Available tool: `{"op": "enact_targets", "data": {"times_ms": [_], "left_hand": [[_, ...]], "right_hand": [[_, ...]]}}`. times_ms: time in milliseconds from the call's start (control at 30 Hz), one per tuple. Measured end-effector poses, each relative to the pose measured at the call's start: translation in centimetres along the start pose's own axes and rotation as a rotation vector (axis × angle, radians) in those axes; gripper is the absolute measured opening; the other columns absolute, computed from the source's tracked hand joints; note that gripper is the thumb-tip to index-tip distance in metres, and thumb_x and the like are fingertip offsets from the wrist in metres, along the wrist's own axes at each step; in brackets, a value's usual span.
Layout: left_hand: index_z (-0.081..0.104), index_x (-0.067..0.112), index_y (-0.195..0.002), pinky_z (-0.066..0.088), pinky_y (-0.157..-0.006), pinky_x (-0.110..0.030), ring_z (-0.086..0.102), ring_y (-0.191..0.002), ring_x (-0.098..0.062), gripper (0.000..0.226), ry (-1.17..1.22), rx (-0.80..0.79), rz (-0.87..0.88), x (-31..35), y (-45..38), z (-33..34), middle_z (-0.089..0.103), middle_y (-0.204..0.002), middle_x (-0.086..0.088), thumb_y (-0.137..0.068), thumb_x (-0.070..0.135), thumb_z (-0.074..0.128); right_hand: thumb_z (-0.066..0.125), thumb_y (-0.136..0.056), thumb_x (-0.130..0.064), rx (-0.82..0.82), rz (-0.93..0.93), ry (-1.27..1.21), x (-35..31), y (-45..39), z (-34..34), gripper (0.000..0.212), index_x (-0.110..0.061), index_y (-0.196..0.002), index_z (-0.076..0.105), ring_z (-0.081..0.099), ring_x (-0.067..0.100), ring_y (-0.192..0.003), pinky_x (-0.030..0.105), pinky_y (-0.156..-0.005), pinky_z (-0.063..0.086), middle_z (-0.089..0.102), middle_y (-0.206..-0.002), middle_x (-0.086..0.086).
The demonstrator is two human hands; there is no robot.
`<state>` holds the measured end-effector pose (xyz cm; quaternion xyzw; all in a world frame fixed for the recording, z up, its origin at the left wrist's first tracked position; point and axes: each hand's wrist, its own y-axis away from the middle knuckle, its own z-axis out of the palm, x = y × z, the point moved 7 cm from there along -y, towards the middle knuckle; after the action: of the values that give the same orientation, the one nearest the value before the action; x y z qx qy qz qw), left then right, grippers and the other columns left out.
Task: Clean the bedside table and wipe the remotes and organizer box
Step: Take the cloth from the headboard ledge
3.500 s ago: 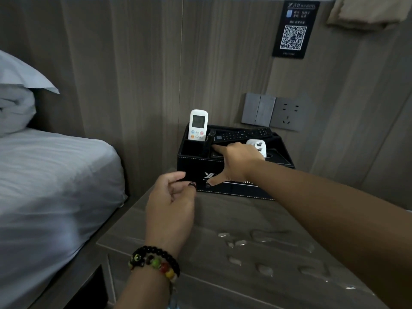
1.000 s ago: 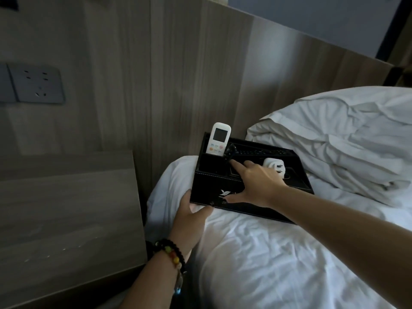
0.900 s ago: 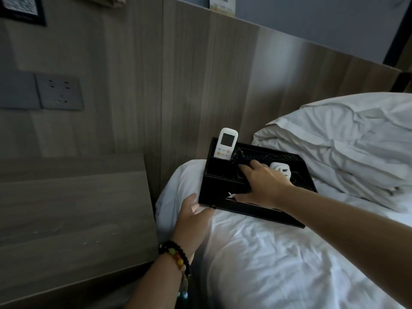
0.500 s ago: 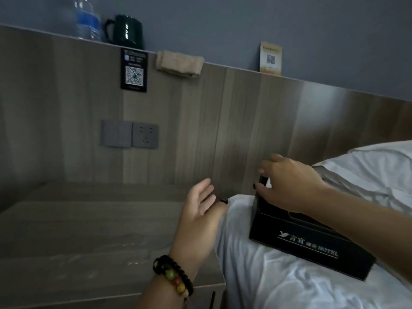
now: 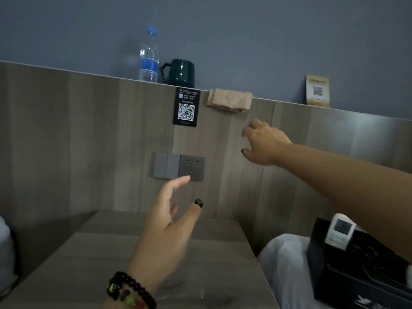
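Right hand (image 5: 265, 142): fingers apart, empty, just below cloth (image 5: 229, 100) on ledge | Left hand (image 5: 166, 230): fingers apart, empty, above worktop (image 5: 93, 259) | Box (image 5: 356, 270): on bed.

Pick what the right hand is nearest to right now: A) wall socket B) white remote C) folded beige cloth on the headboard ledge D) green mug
C. The right hand reaches up, open and empty, with its fingertips just below the folded beige cloth that hangs over the ledge; it does not touch it yet. The wall socket, green mug and white remote all lie farther off.
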<state>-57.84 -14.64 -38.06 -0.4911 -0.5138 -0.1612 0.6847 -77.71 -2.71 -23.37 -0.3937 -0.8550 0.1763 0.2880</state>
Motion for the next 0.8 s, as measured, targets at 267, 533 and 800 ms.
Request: {"op": "enact_targets", "data": {"times_ms": [267,533,800], "left_hand": [[0.055,0.054,-0.111,0.03,-0.116,-0.036,0.042,-0.129,0.006,0.038,0.001,-0.029,-0.037,-3.0,-0.9,-1.5,0.054,-0.133,0.022,-0.083,0.031,0.065],[0.058,0.037,-0.115,0.029,-0.117,-0.032,0.046,-0.117,0.02,0.039,0.052,0.033,-0.017,-3.3,-1.3,-3.2,0.058,-0.125,0.028,-0.076,0.03,0.061],[0.057,0.051,-0.108,0.029,-0.117,-0.039,0.036,-0.137,-0.002,0.037,0.018,0.021,-0.066,-3.6,-0.9,-3.9,0.049,-0.138,0.024,-0.089,0.019,0.063]], "right_hand": [[0.061,-0.087,-0.039,0.002,0.069,0.087,-0.2,-10.4,2.1,0.06,-0.015,-0.14,0.047,0.014,0.036,-0.145,0.05,-0.112,0.027,0.015,-0.157,0.016],[0.064,-0.083,-0.03,-0.103,0.203,0.137,0.8,-14.5,5.4,0.07,-0.013,-0.145,0.035,-0.012,0.038,-0.149,0.056,-0.118,0.007,-0.011,-0.162,0.015],[0.068,-0.081,-0.016,0.271,0.2,0.03,1.1,-13.8,0.7,0.071,0.008,-0.137,0.033,0.023,0.043,-0.139,0.055,-0.118,0.013,0.028,-0.145,0.026]]}}
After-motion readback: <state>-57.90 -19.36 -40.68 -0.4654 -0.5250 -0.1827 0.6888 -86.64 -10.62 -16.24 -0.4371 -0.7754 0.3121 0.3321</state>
